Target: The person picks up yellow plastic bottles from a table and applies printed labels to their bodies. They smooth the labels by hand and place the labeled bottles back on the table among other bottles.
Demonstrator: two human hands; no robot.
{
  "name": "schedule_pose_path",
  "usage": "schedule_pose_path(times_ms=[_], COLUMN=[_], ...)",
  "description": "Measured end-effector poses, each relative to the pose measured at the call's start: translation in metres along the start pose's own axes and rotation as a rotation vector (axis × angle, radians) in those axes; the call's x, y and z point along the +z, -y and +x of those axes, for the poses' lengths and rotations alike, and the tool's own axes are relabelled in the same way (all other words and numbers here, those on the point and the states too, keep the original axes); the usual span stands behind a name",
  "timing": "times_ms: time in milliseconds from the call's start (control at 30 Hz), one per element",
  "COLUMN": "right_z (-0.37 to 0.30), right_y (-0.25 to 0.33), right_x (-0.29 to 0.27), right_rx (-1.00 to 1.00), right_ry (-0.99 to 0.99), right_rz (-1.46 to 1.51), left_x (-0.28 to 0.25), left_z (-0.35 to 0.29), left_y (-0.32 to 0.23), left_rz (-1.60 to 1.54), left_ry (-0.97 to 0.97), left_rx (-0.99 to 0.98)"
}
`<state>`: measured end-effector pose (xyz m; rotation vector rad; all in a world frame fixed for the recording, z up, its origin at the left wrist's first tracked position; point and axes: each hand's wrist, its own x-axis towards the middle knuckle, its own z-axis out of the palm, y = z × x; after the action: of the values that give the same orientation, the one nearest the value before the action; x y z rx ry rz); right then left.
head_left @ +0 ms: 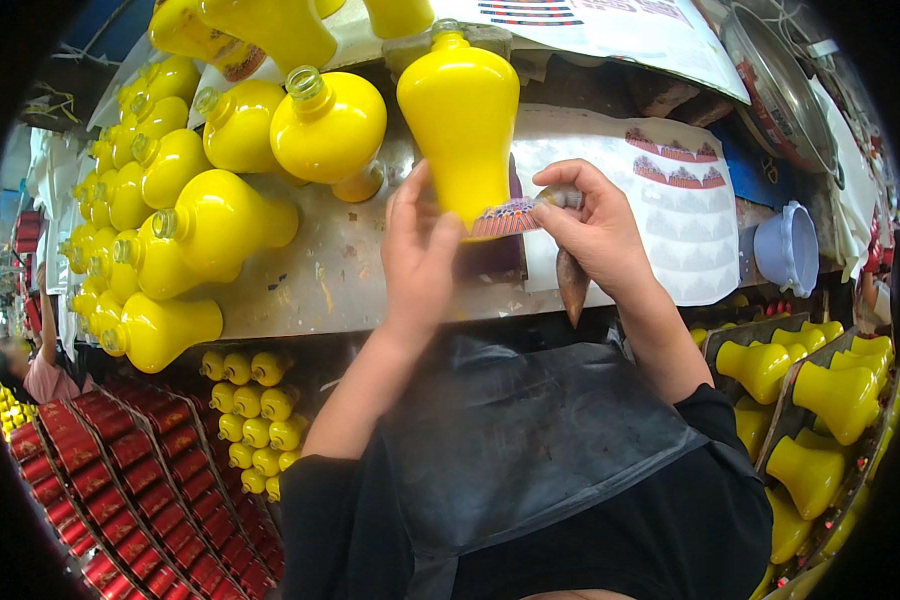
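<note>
A glossy yellow bottle (459, 110) lies in front of me, its clear glass neck on a dark block. My left hand (417, 255) cups the left side of its lower end, thumb across the surface; the hand is slightly blurred. A red, white and blue patterned decal strip (507, 217) curves across that lower end. Pinched in my right hand (598, 220) is the strip's right end. The same hand also holds a tool with a brown tapered tip (571, 285) and a greyish upper part; its exact kind is unclear.
Several yellow bottles (230, 222) lie at the left of the metal table (330, 270). A decal sheet (682, 240) and a pale plastic tub (787, 248) are at right. Racks of yellow bottles (810, 470) stand lower right, red cylinders (120, 450) lower left. Another person (50, 370) is far left.
</note>
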<state>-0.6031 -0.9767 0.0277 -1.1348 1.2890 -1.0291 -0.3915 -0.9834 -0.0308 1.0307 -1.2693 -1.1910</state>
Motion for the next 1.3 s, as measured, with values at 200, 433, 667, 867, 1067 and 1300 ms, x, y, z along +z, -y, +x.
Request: schedule_pose_path(times_ms=[200, 433, 667, 867, 1067, 1300], right_z=[0.003, -0.008, 0.004, 0.009, 0.012, 0.015], right_y=[-0.013, -0.009, -0.015, -0.015, -0.014, -0.007], right_x=[0.005, 0.006, 0.007, 0.001, 0.015, 0.001], right_rx=[-0.034, -0.201, -0.036, 0.169, 0.039, 0.292], right_ry=[-0.025, -0.037, -0.089, 0.042, 0.067, 0.148], right_rz=[-0.021, -0.004, -0.04, 0.092, -0.301, 0.032], left_x=[0.002, 0.001, 0.002, 0.007, 0.01, 0.001], left_z=[0.001, 0.006, 0.006, 0.005, 0.006, 0.006], left_y=[-0.008, -0.016, -0.015, -0.01, -0.004, -0.005], left_rz=[-0.157, -0.225, -0.103, 0.016, 0.211, 0.212], left_ry=[-0.014, -0.004, 0.001, -0.043, -0.03, 0.038], left_rx=[-0.07, -0.175, -0.122, -0.034, 0.066, 0.069])
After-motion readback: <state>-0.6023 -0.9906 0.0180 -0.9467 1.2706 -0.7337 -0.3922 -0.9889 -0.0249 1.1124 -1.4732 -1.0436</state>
